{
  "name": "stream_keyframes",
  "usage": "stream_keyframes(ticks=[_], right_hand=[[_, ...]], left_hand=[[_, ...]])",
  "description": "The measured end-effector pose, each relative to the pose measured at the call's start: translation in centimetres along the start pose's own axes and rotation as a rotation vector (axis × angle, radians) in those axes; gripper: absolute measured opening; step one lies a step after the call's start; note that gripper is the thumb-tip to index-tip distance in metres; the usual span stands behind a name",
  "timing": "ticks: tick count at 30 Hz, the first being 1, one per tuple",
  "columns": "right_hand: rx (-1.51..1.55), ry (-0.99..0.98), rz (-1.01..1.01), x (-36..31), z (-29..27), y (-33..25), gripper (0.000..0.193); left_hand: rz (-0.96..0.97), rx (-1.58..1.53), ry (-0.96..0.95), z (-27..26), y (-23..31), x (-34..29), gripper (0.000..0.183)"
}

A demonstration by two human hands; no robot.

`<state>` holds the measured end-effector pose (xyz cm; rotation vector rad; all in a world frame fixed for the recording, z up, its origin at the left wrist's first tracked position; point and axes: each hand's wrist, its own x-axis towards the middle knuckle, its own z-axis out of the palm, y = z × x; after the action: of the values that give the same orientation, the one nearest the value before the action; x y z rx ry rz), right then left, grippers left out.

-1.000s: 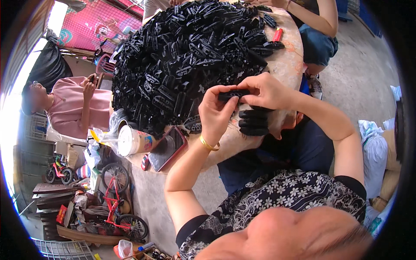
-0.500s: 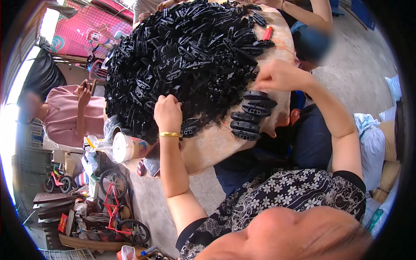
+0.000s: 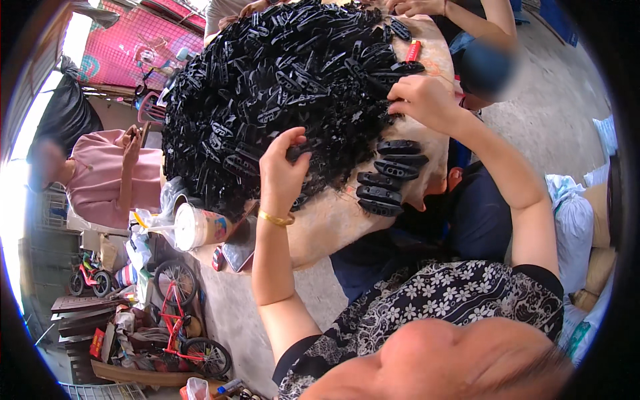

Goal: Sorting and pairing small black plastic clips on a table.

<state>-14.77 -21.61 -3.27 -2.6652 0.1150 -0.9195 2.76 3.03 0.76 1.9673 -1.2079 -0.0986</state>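
Note:
A large heap of black plastic parts [image 3: 267, 80] covers much of the table [image 3: 333, 223], long slotted pieces mixed with small bits. Over the heap's near edge, my left hand [image 3: 279, 175] holds a black plastic piece [image 3: 296, 153] between thumb and fingers, partly hidden by them. My right hand [image 3: 427, 101] is at the heap's right edge, fingertips pinched together by the small bits; whatever they hold is too small to make out. Just below it, several long oval black pieces [image 3: 387, 175] lie in a row on the table.
A lidded drink cup [image 3: 193, 227] with a straw stands at the table's left edge, a phone-like dark object [image 3: 239, 250] beside it. A red lighter-like item [image 3: 413, 51] lies at far right. Other people's hands [image 3: 417, 7] are across the table; a person in pink [image 3: 110, 170] sits left.
My left hand has lifted and moved right, its fingers now spread around a black piece. My right hand has shifted slightly up, staying by the heap's edge.

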Motion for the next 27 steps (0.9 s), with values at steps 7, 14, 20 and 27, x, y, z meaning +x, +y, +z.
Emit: stream_keyframes(ticks=[7,14,20,27], right_hand=[[0.542,0.229,-0.085,0.3,0.6,-6.0,0.012],[0.477,0.285,-0.294,0.6,1.7,-7.4,0.011],[0.360,0.264,-0.313,0.6,2.0,-7.5,0.014],[0.233,0.241,-0.389,0.4,1.3,-7.6,0.016]], left_hand=[[-0.277,-0.469,-0.112,2.0,1.2,-0.9,0.033],[-0.208,-0.696,-0.150,4.0,2.6,-1.8,0.027],[-0.291,-0.944,-0.189,4.3,2.6,-2.0,0.031],[-0.345,-1.027,-0.280,3.7,2.5,-1.9,0.039]])
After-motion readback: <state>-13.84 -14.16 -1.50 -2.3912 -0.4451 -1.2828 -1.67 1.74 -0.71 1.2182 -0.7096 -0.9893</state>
